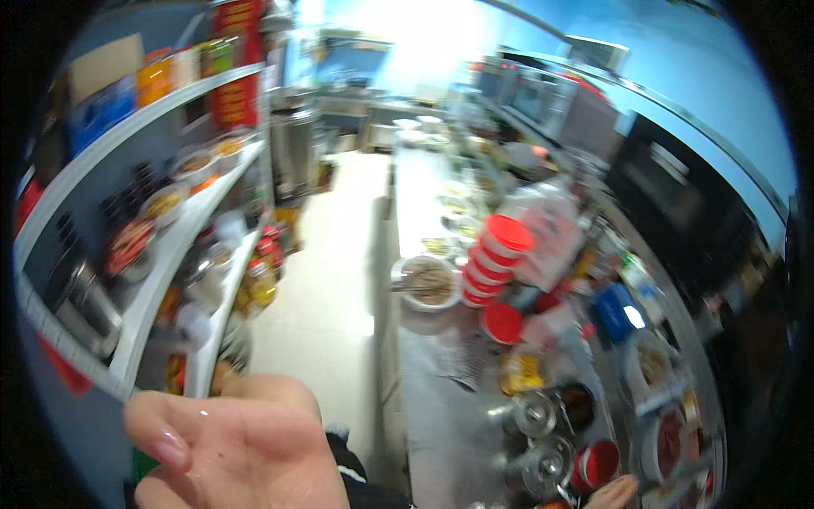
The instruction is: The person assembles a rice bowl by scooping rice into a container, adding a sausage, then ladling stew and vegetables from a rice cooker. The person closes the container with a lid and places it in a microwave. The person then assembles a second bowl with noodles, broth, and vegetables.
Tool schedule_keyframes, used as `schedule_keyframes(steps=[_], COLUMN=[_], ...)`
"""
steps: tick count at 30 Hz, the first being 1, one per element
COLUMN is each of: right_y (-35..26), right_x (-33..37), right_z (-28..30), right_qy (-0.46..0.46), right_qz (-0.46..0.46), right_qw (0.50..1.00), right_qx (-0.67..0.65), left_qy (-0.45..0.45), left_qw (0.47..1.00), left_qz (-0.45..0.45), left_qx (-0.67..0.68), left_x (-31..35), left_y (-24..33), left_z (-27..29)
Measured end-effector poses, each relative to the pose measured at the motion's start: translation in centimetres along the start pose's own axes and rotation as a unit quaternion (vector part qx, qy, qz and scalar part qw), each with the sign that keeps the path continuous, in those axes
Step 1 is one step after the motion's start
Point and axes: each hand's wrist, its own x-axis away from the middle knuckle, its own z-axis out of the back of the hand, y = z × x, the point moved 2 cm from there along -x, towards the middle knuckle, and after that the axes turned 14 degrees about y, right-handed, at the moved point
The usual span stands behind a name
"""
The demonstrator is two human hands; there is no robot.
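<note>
The left hand fills the lower left of the view, raised close to the camera with the palm up and the fingers loosely spread; it holds nothing, and its skin shines as if wet. The right hand shows only as a few fingertips at the bottom edge, so whether it is spread or closed cannot be told; it lies just beside a red-lidded container and near two small metal lidded pots on the long steel counter. Farther along that counter stands a tilted stack of red-lidded tubs, with one more red lid below it and a white bowl of brownish food to its left. A blue box sits to the right of the stack. Across the pale floor aisle, grey shelves on the left carry bowls, jars and sauce bottles. Everything is blurred, so finer detail is lost.
</note>
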Motion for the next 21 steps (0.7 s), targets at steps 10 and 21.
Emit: schedule_keyframes(steps=[10, 21], right_y=[5.2, 2.9], right_x=[31.7, 50.7], right_z=[-21.9, -38.9], right_qy=[-0.437, -0.468], right_qz=[-0.238, -0.302], right_qw=[0.862, 0.825], right_qx=[0.093, 0.093], left_qy=[-0.169, -0.234], left_qw=[0.938, 0.54], left_qz=[-0.116, -0.102], left_qx=[-0.281, -0.802], left_x=[-6.3, -19.8], left_y=[-23.1, -76.7], left_z=[13.6, 23.9])
